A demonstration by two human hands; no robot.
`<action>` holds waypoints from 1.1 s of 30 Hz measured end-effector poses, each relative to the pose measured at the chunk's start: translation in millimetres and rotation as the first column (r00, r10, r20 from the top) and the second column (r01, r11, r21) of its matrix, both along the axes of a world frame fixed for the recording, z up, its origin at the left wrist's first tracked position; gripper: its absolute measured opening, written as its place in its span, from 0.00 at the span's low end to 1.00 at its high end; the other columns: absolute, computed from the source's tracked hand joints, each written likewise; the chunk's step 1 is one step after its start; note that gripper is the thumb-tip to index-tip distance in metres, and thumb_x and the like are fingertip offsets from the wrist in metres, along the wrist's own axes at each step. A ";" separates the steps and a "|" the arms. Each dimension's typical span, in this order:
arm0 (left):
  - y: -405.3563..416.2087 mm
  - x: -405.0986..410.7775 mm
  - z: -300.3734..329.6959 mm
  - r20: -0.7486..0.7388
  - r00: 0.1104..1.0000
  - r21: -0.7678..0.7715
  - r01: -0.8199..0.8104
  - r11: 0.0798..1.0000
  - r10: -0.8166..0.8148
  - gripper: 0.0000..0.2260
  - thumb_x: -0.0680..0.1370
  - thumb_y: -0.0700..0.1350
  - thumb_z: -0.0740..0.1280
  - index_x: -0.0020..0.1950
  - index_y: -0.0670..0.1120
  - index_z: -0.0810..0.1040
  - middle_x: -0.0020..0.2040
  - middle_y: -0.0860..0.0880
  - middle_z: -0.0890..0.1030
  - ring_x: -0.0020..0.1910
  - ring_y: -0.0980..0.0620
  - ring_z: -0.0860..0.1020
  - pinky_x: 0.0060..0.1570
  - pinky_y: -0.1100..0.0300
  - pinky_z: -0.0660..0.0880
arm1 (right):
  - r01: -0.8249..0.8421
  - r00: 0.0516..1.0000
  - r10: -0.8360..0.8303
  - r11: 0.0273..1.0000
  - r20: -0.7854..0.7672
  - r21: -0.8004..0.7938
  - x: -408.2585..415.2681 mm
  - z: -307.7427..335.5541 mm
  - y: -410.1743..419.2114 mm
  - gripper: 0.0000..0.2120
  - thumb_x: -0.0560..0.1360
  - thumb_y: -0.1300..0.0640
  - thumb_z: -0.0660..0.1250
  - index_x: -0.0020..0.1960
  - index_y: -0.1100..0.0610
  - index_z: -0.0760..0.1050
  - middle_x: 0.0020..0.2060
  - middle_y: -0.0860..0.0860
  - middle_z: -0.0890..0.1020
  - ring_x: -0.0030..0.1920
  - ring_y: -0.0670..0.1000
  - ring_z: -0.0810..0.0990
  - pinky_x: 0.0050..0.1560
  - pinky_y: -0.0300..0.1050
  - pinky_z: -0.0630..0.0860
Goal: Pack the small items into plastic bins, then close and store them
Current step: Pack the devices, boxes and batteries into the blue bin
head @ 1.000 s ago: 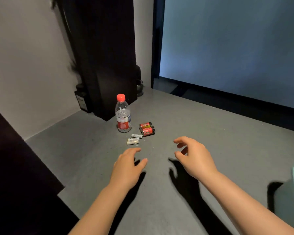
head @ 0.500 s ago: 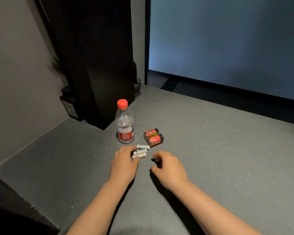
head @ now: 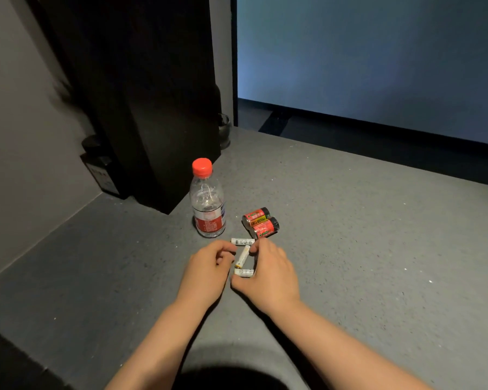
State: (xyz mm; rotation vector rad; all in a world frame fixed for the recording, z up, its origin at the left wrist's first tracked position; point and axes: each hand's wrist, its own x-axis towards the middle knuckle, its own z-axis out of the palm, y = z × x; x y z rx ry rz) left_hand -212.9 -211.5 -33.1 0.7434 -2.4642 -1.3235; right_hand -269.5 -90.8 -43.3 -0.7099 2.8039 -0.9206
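Grey tabletop point(head: 364, 249). Black upright panel point(head: 152, 108), far left. Left hand point(head: 206, 270) and right hand point(head: 271, 273), fingers curled, flanking three small white batteries point(head: 243, 256) lying loose between them; actual grip cannot be told. Clear water bottle point(head: 207, 204), red cap, upright just beyond. Two red batteries point(head: 261, 222) side by side, right of bottle.

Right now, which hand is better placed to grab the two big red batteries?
The right hand, probably. Its fingers lie just in front of the red batteries, while the left hand sits farther over, nearer the water bottle. Both hands are busy around the small white batteries.
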 end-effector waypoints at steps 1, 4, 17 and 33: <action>-0.7 -1.2 0.2 -0.009 1.000 -0.014 0.004 1.000 -0.004 0.12 0.74 0.36 0.64 0.49 0.52 0.81 0.42 0.54 0.82 0.43 0.56 0.80 0.48 0.59 0.77 | -0.004 1.000 0.004 1.000 0.004 -0.005 0.2 -0.3 1.5 0.19 0.62 0.46 0.69 0.49 0.48 0.65 0.45 0.42 0.73 0.52 0.50 0.73 0.47 0.44 0.70; -1.5 -3.0 0.4 -0.046 0.998 -0.041 0.033 0.999 -0.035 0.16 0.70 0.33 0.66 0.50 0.52 0.81 0.45 0.56 0.82 0.44 0.60 0.78 0.50 0.63 0.76 | -0.021 1.000 0.021 1.000 0.018 0.001 0.0 -0.9 9.5 0.14 0.64 0.49 0.68 0.46 0.47 0.67 0.45 0.42 0.73 0.52 0.50 0.71 0.47 0.43 0.69; 12.8 -11.3 0.1 0.055 0.926 -0.213 0.377 0.901 -0.375 0.24 0.68 0.38 0.73 0.64 0.50 0.76 0.60 0.56 0.75 0.49 0.60 0.74 0.51 0.77 0.67 | -0.067 0.997 0.065 0.997 -0.046 -0.048 -7.4 3.4 62.2 0.23 0.63 0.49 0.73 0.57 0.48 0.73 0.52 0.41 0.73 0.57 0.44 0.70 0.58 0.41 0.67; 33.6 -20.7 24.6 0.145 0.849 -0.189 0.528 0.828 -0.508 0.27 0.65 0.48 0.79 0.62 0.50 0.77 0.53 0.57 0.76 0.43 0.60 0.75 0.40 0.74 0.68 | -0.024 0.997 0.031 0.993 0.065 -0.112 -9.7 20.1 105.8 0.26 0.61 0.51 0.79 0.58 0.47 0.75 0.47 0.39 0.74 0.46 0.39 0.74 0.44 0.26 0.66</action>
